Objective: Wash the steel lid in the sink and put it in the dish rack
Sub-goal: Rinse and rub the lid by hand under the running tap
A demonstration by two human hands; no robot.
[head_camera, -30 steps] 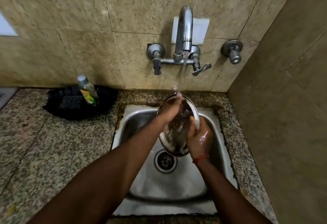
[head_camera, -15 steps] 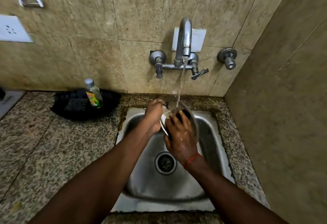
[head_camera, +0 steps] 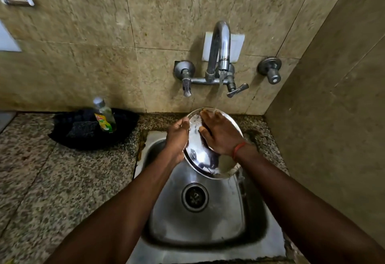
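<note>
The round steel lid (head_camera: 200, 157) is tilted over the steel sink (head_camera: 208, 228), its far edge under the running water from the tap (head_camera: 220, 55). My left hand (head_camera: 177, 136) grips the lid's left rim with curled fingers. Flat on the lid's shiny face lies my right hand (head_camera: 220, 134), fingers stretched toward the water stream. A red thread circles the right wrist. The lid's right part is hidden under that hand.
A dish soap bottle (head_camera: 104, 115) stands in a black tray (head_camera: 83, 132) with a scrub pad on the granite counter, left of the sink. A side wall rises close on the right. The drain (head_camera: 194, 197) sits below the lid. No dish rack is in view.
The lid has turned from nearly upright to face me, and my right hand has moved from its lower right edge onto its face, sliding toward the far edge under the water.
</note>
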